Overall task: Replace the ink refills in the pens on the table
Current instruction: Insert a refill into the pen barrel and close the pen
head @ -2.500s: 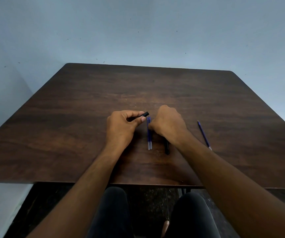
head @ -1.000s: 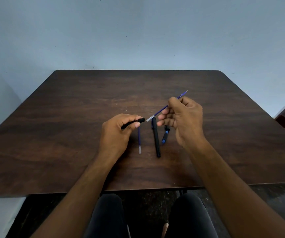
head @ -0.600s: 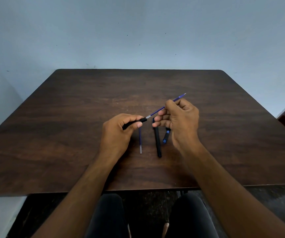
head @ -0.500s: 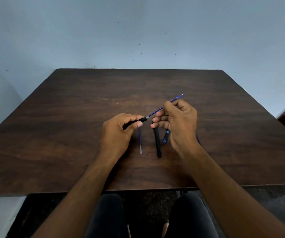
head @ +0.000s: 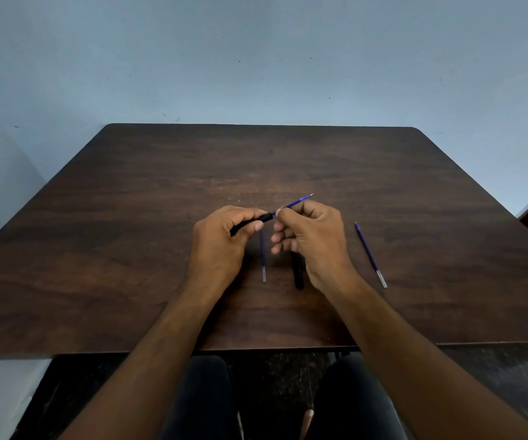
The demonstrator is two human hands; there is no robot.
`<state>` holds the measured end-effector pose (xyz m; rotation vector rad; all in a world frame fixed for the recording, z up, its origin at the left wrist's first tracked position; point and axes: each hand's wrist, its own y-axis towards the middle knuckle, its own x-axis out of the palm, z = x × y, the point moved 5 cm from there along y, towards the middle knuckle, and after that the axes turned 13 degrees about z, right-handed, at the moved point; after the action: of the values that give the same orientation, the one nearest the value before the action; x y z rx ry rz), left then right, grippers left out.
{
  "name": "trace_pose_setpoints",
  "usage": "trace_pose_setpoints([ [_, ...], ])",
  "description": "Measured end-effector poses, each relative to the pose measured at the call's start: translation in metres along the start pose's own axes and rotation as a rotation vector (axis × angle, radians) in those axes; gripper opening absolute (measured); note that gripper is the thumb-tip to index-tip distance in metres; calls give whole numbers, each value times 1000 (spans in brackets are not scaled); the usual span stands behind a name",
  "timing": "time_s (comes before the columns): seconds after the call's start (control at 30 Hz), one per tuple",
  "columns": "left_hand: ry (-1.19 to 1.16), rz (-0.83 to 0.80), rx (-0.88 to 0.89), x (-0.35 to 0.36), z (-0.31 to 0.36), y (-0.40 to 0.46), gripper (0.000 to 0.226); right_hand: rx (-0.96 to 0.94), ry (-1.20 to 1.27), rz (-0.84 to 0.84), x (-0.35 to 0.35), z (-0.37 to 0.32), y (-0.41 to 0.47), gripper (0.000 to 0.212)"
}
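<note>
Fingers (head: 280, 211) of the right hand (head: 315, 241) pinch a thin blue ink refill (head: 294, 204) near its lower end, with its pointed tip angled up and away to the right. The other end of the refill meets the open end of a black pen barrel (head: 251, 221), which the left hand (head: 221, 246) grips in a closed fist, thumb on top. The two hands sit close together, raised just above the middle of a dark wood worktop (head: 129, 233).

Below and between the hands, a second blue refill (head: 263, 258) lies flat on the worktop, running toward the person. Just to its right lies another black pen (head: 298, 274), partly hidden under the right hand. Well to the right of that hand, a third blue refill (head: 370, 255) lies on the worktop at a slight slant.

Both forearms are bare. Beyond the worktop rises a plain pale blue wall (head: 256, 58).
</note>
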<state>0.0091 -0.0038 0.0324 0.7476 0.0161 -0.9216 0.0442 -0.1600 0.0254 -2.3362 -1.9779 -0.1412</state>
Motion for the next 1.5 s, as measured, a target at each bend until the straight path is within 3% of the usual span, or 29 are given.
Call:
trace_pose_setpoints([
  [0.4,41,-6,17,0,3,0,21,-8,106,55,-19,-5,8,5],
  [0.67,44,-2,20,-1,2,0,21,-37,50,20,-16,-7,4,12],
  [0.87,42,4,28,0,3,-1,22,-96,-29,-32,-21,-16,1,17],
  [0.97,30,12,43,-1,4,-2,24,-190,-77,49,-37,-23,3,23],
  [1.07,22,41,50,-3,2,-3,24,-328,-328,125,-64,-32,18,15],
  [1.17,53,60,105,-4,2,-3,23,-336,-654,-75,-71,-30,26,4],
  [1.37,108,32,138,0,2,-4,23,-422,-1000,-377,-59,-26,20,28],
  [1.5,121,22,154,0,3,-4,23,-421,-1158,-522,-45,-21,17,31],
])
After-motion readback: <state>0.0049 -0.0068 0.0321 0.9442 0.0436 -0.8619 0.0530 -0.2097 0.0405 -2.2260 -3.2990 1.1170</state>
